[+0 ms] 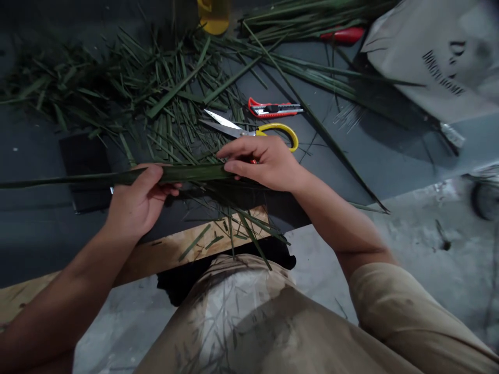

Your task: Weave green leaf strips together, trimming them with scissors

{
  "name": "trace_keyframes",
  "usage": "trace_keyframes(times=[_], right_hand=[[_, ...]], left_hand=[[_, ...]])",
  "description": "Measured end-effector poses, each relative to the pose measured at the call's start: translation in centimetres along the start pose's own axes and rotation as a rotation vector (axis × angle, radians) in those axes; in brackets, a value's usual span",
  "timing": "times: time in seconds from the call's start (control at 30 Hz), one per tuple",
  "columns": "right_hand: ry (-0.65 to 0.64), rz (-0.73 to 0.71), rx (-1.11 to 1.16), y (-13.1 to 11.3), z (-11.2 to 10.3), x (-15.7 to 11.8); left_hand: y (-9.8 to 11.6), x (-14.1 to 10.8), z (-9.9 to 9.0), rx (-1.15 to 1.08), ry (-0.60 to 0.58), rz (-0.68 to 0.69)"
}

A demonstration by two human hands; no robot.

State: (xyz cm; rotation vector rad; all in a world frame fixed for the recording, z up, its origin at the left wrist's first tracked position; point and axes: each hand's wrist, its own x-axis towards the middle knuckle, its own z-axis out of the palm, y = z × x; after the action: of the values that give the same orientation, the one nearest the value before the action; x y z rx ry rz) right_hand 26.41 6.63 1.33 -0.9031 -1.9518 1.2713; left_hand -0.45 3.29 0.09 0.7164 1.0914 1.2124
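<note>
Fingers (167, 189) of the left hand (136, 205) and right hand (265, 163) close around one palm leaf (195, 174).

**Green, Yellow and Red on Grey**

Dark green is shown by the palm leaf (187, 174). Yellow is seen on the handles of the scissors (286, 134), red and black on the utility knife (259, 108), black lettering on the white paper bag (440, 67).

This looks like a makeshift craft workshop: a bare, stained concrete floor (421, 249) runs beneath a dark desk (374, 171) strewn with cut palm-leaf strips (156, 93). A red snap-off utility knife (275, 108), yellow-handled scissors (249, 130) and a raw wooden plank (187, 249) lie close by.
</note>
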Motion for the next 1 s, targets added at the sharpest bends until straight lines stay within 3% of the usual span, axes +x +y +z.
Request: trace_keyframes(times=[0.17,0.27,0.43,0.57,0.63,0.73,0.87,1.0], right_hand=[[-0.105,0.088,0.328,-0.1,-0.7,0.4],[-0.229,0.123,0.426,0.1,-1.3,0.5],[-0.305,0.121,0.402,0.3,-1.5,0.4],[-0.244,0.088,0.251,0.0,-1.5,0.3],[-0.187,0.069,0.177,-0.1,-1.5,0.3],[-0.172,0.074,0.149,-0.1,-1.4,0.3],[-0.208,0.075,0.146,0.1,-0.4,0.4],[-0.190,0.045,0.042,0.0,0.3,0.4]], left_hand=[[-0.1,0.1,0.1,-0.046,0.054,0.049],[0.1,0.2,-0.1,-0.088,0.054,-0.019],[1.0,0.5,-0.1,-0.216,0.141,-0.157],[1.6,0.8,0.0,-0.266,0.219,-0.128],[1.6,0.7,0.0,-0.235,0.189,-0.058],[1.1,0.1,0.0,-0.097,0.041,-0.008],[0.3,-1.1,0.6,0.106,-0.107,-0.158],[0.3,-1.6,1.0,0.196,-0.102,-0.234]])
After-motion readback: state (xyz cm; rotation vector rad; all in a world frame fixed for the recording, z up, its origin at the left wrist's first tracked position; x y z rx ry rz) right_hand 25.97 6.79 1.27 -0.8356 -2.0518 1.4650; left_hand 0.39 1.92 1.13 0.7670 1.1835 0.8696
